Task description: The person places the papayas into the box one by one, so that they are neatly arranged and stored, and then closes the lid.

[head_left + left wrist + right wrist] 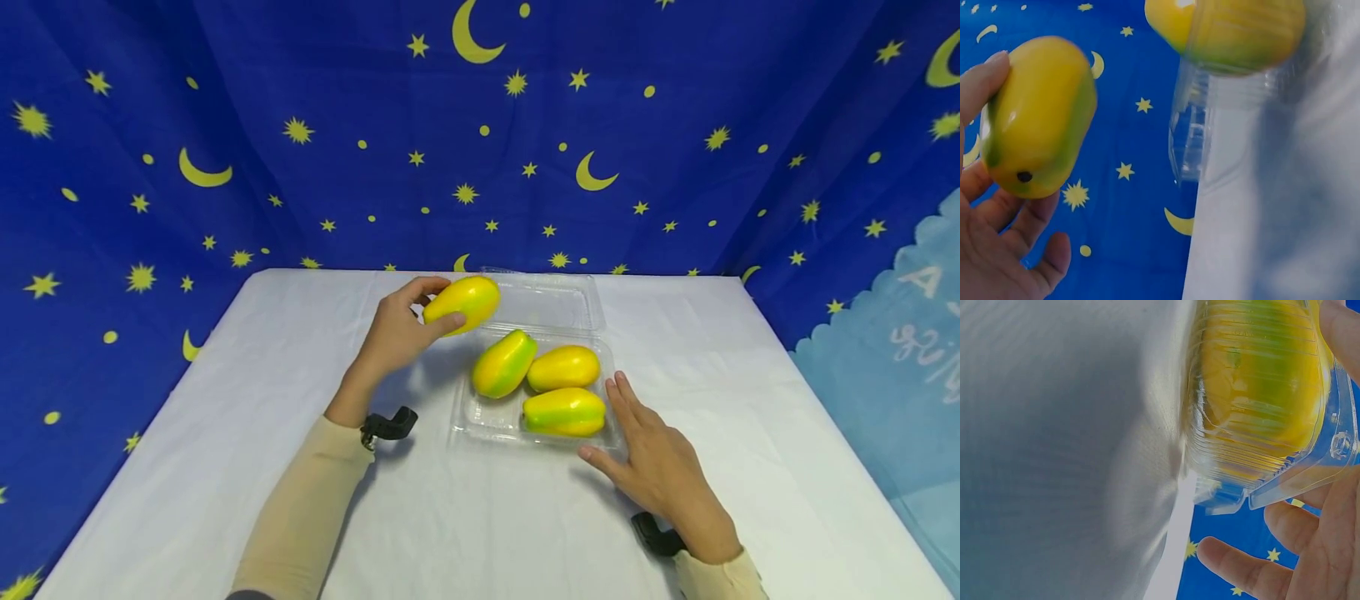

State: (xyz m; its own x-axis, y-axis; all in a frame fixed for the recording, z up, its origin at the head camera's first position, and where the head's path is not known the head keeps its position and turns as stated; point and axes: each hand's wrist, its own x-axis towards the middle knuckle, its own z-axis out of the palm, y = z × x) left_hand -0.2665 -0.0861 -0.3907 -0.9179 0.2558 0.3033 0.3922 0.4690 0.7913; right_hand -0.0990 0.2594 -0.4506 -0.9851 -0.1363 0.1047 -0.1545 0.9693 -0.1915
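My left hand point(405, 327) grips a yellow papaya point(468, 302) with green streaks, thumb on one side and fingers on the other. It is held up over the left rear of a clear plastic clamshell box point(487, 423). In the left wrist view a dark spot shows at the end of this papaya point(1044, 119). Three more papayas lie in the box: one tilted at the left point(504, 365), one behind point(564, 368) and one in front point(564, 412). My right hand point(660, 462) has its fingers extended at the box's right side, fingertips right at the rim.
The box's clear lid point(536, 302) lies folded back toward the rear edge of the white-covered table point(465, 525). A blue curtain point(360, 100) with yellow moons and stars hangs behind. A light blue cloth point(892, 350) hangs at the right.
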